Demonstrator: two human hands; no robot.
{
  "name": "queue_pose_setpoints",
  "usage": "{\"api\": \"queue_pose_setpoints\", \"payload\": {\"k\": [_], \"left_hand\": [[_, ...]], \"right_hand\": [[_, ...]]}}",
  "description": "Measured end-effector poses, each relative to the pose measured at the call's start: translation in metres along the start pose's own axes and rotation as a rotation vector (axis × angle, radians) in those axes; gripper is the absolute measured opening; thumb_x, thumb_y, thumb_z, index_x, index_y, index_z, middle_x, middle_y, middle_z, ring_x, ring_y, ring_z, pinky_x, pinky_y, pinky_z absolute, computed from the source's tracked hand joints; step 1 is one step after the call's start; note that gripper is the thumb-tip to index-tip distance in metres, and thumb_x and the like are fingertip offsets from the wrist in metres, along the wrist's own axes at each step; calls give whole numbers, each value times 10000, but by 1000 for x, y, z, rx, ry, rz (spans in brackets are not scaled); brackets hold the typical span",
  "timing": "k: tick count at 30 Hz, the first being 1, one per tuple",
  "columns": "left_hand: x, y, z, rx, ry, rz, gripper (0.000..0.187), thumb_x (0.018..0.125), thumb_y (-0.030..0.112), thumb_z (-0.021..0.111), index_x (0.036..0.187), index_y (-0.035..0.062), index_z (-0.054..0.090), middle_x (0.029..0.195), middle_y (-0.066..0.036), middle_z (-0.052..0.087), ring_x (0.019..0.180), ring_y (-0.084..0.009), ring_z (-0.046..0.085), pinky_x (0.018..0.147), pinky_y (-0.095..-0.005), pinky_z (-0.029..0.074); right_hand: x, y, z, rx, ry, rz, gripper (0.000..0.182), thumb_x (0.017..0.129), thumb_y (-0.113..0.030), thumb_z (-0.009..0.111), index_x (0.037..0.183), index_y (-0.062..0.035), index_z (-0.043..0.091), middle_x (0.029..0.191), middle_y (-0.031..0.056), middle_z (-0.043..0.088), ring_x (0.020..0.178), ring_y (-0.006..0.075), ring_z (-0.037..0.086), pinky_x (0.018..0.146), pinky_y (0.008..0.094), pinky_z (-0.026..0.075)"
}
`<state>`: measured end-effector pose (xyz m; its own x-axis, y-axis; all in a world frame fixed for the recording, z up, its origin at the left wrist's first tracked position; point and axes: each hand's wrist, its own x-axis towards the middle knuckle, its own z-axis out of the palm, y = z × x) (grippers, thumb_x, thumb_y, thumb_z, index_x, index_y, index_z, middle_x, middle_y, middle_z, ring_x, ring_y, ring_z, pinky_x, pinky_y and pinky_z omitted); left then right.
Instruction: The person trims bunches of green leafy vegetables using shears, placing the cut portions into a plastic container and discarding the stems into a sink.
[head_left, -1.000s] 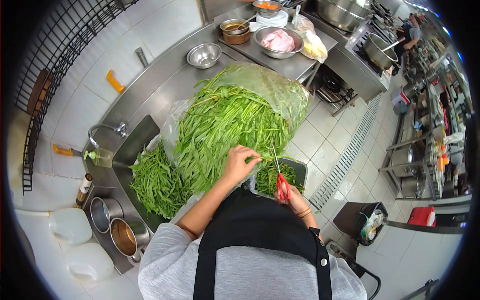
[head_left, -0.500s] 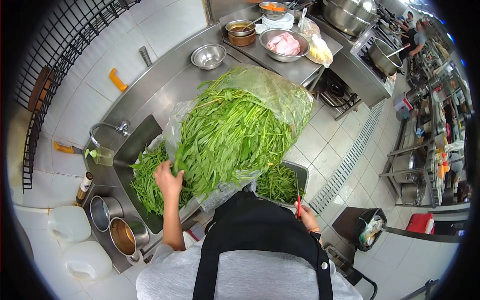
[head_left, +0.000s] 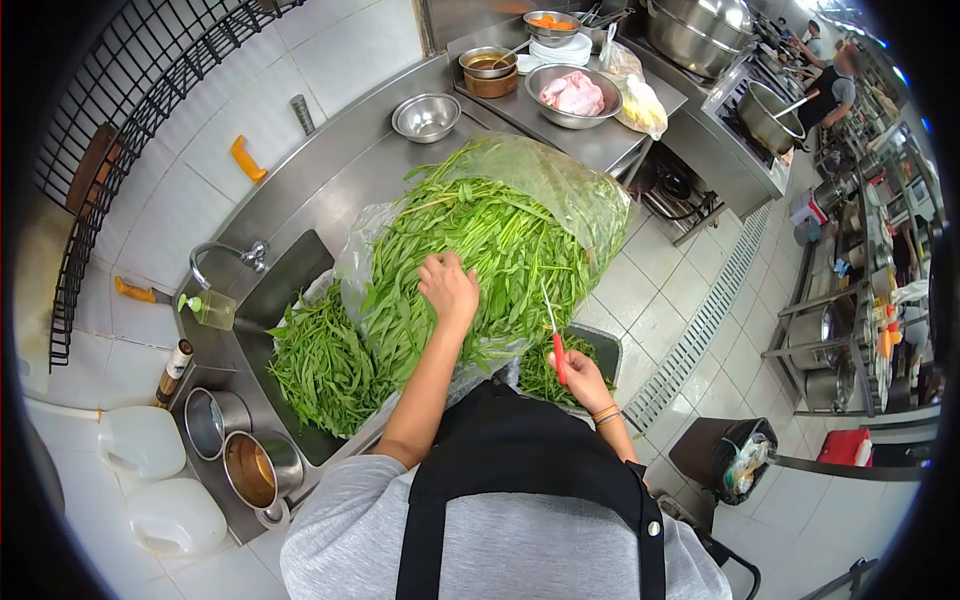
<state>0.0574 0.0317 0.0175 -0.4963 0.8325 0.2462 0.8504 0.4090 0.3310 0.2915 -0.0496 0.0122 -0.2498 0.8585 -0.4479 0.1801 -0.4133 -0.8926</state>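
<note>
A large heap of leafy green stems (head_left: 500, 235) lies in an open clear plastic bag (head_left: 545, 165) in front of me. My left hand (head_left: 448, 287) is over the heap's middle with fingers bent and a little apart; I see nothing held in it. In my right hand (head_left: 580, 375) is a red-handled knife (head_left: 559, 360), its thin blade pointing up and away beside the heap. More loose greens (head_left: 325, 365) fill part of the sink (head_left: 290, 265) at left. Below the bag, near the right hand, cut stems (head_left: 540, 375) lie in a dark tub (head_left: 607, 352).
Behind the sink are a faucet (head_left: 225, 255) and soap bottle (head_left: 208, 308). Metal pots (head_left: 262, 470) and white jugs (head_left: 140, 445) stand at lower left. A steel bowl (head_left: 427, 118) and a bowl of raw meat (head_left: 573, 95) sit farther back. A bin (head_left: 720, 455) stands at right.
My left hand has moved right, from the greens in the sink to over the bagged heap. My right hand has risen and moved left with the knife, closer to the heap.
</note>
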Motion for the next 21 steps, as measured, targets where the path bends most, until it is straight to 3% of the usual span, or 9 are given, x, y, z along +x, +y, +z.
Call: {"api": "queue_pose_setpoints", "payload": {"k": [5, 6, 7, 9, 10, 12, 15, 17, 21], "left_hand": [[-2, -13, 14, -389, -299, -88, 291, 746, 259, 673, 916, 66, 536, 905, -107, 553, 900, -302, 522, 746, -422, 418], [-3, -16, 13, -306, -200, 48, 254, 758, 276, 661, 856, 67, 554, 768, -85, 587, 774, -280, 571, 685, -434, 439], [-6, -19, 12, -303, -201, 45, 254, 758, 276, 661, 856, 67, 554, 768, -85, 587, 774, -280, 571, 685, -434, 439], [-12, -23, 5, -29, 82, 252, 230, 752, 247, 669, 810, 51, 563, 682, -74, 601, 670, -261, 593, 648, -383, 460], [-11, -26, -1, -26, 85, 247, 230, 752, 247, 669, 810, 51, 563, 682, -74, 601, 670, -261, 593, 648, -383, 460], [-5, -32, -14, -512, -268, 31, 181, 735, 208, 678, 811, 69, 592, 771, -80, 635, 760, -249, 615, 698, -380, 444], [-3, -41, -39, -581, -122, 75, 163, 732, 197, 677, 790, 67, 598, 782, -59, 647, 757, -228, 618, 685, -359, 453], [1, -48, -51, -614, -141, 26, 153, 729, 169, 682, 803, 58, 607, 802, -65, 652, 782, -207, 624, 691, -341, 463], [3, -56, -74, -714, -145, -52, 228, 695, 64, 708, 900, 45, 611, 882, -65, 655, 825, -170, 625, 715, -294, 478]], "right_hand": [[0, 7, 15, -40, -64, 44, 412, 804, -412, 649, 641, -76, 473, 582, -51, 421, 528, 51, 347, 470, 226, 303], [0, 2, 17, -56, -88, 27, 410, 804, -412, 649, 645, -76, 475, 582, -52, 421, 527, 51, 349, 471, 225, 305], [1, -1, 19, -75, -114, 10, 408, 804, -412, 649, 649, -75, 478, 582, -53, 422, 526, 51, 351, 472, 224, 307], [6, -4, 24, -80, -130, -12, 406, 804, -413, 649, 655, -75, 482, 582, -53, 425, 527, 47, 354, 471, 221, 306], [10, -8, 28, -84, -142, -41, 403, 804, -415, 648, 661, -74, 486, 582, -53, 428, 527, 44, 358, 470, 219, 306], [20, -20, 36, -58, -185, -71, 395, 807, -410, 646, 667, -75, 491, 581, -54, 430, 527, 39, 363, 471, 215, 306], [47, -18, 48, 1, -240, -167, 408, 806, -442, 633, 673, -81, 498, 581, -55, 434, 503, 35, 370, 457, 210, 305], [65, -22, 53, -27, -264, 37, 452, 794, -499, 619, 646, -93, 484, 566, -51, 427, 465, 45, 363, 434, 216, 301], [70, -23, 58, -31, -236, 8, 488, 781, -540, 609, 593, -118, 452, 534, -46, 403, 430, 54, 352, 409, 216, 287]]}}
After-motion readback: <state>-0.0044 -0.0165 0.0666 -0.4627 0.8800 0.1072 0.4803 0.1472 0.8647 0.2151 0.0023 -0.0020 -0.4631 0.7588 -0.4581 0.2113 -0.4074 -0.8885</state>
